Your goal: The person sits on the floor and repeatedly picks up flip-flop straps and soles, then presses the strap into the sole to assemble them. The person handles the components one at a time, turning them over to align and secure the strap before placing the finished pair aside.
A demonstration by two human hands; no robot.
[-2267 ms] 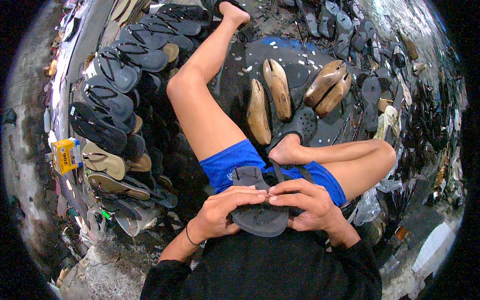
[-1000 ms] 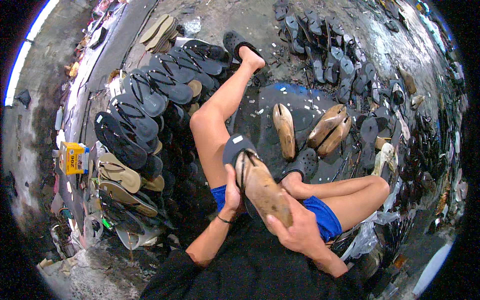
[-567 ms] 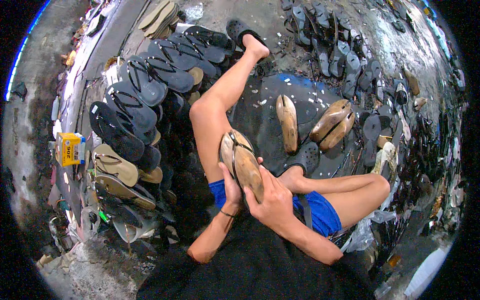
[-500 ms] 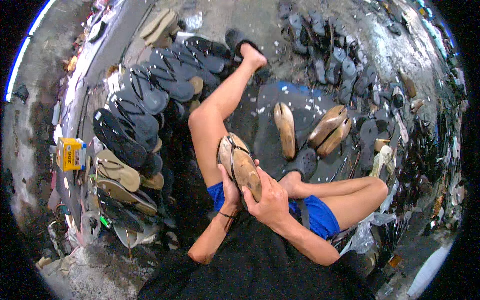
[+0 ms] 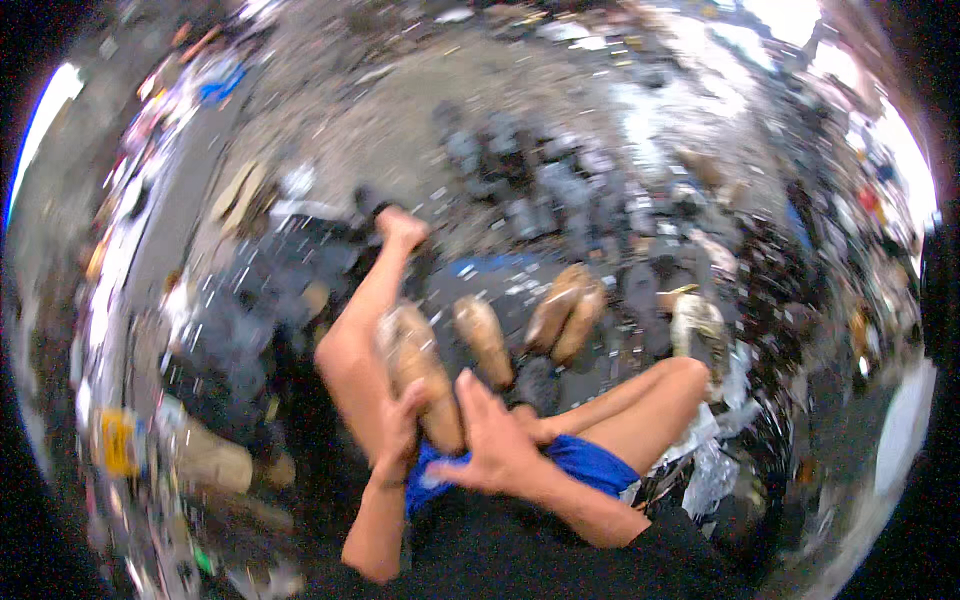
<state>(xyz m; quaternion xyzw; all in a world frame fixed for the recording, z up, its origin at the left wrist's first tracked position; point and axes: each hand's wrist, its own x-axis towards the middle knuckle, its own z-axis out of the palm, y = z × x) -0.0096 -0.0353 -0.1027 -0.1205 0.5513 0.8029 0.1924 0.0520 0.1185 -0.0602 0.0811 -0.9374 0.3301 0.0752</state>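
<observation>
A wooden shoe last (image 5: pixel 428 372) lies lengthwise between my hands, over my lap. It is blurred, with a paler sole shape along its left side; the dark strap seen on it earlier cannot be made out now. My left hand (image 5: pixel 402 428) is against the last's left side, thumb along its edge, fingers partly hidden beneath. To the right, my right hand (image 5: pixel 492 440) is open, its fingers and thumb spread apart, just off the near end of the last. Ahead on a dark surface rest another wooden last (image 5: pixel 482 340) and a pair of lasts (image 5: pixel 568 315) side by side.
Dark sandals (image 5: pixel 235 330) lie in rows at the left, beside a beige sandal (image 5: pixel 210 455) and a yellow box (image 5: pixel 119 442). More dark footwear (image 5: pixel 540 180) spreads over the ground ahead. Clear plastic bags (image 5: pixel 708 470) lie right of my bent leg.
My view has swung, blurring the picture and shifting the scene lower and leftward. My right hand has let go of the last and spread its fingers; my left hand stays at its side.
</observation>
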